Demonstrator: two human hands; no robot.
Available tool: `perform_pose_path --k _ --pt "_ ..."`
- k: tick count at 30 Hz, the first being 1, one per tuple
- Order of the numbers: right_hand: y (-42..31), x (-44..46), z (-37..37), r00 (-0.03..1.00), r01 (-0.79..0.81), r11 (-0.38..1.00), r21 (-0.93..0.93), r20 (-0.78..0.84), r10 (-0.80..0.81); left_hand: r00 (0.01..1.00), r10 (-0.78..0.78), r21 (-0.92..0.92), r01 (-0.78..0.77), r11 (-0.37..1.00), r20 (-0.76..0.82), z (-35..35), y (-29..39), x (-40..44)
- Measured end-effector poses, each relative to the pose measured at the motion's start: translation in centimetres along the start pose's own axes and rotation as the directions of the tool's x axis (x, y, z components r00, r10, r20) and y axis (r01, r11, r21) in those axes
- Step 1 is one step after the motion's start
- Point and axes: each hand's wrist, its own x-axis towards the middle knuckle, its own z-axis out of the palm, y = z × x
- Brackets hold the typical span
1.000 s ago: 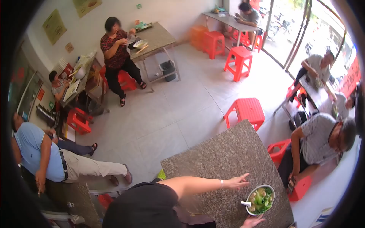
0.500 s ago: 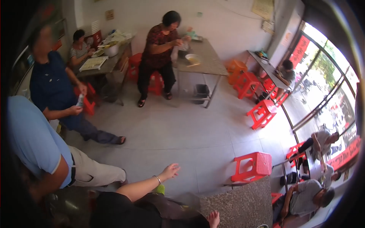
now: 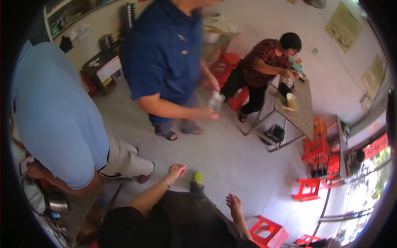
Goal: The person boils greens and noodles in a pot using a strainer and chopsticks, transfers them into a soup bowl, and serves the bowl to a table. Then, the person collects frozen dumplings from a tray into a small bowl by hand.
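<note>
My left hand (image 3: 176,170), with a bracelet (image 3: 166,183) at the wrist, hangs in front of me above the floor. Its fingers are curled in, and I see no object in it. My right hand (image 3: 234,202) is held out low at my other side, fingers loosely bent and apart, touching nothing. Between the hands are my dark apron (image 3: 188,213) and a bright green shoe (image 3: 198,177). Closest to my right hand is a red plastic stool (image 3: 269,232).
A person in a dark blue shirt (image 3: 163,53) stands ahead holding a small pale packet (image 3: 216,101). A person in light blue (image 3: 62,111) is close at left. Another person (image 3: 264,62) works at a table (image 3: 304,118) with a bowl (image 3: 292,101). Red stools (image 3: 308,190) line the right.
My view has turned left and I have moved forward. The person in dark blue appears much nearer. My left hand's fingers have curled in from being spread. The grey table beside my right hand has left view.
</note>
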Motion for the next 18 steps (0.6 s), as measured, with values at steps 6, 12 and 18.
perform_pose_path --k 6,12,18 --pt "-6.4 13.6 5.6 0.957 0.061 0.896 -0.44 0.281 0.074 0.959 -0.035 -0.069 0.016 0.997 -0.282 -3.4 2.1 6.4" --pt "-8.7 26.3 7.9 0.919 0.113 0.763 -0.637 0.359 0.164 0.825 -0.152 -0.348 -0.057 0.936 -0.544 -6.7 4.7 13.5" --pt "-2.5 36.9 10.2 0.835 0.011 0.811 -0.585 0.451 0.314 0.783 -0.318 -0.499 0.01 0.866 -0.535 -15.8 5.9 20.3"
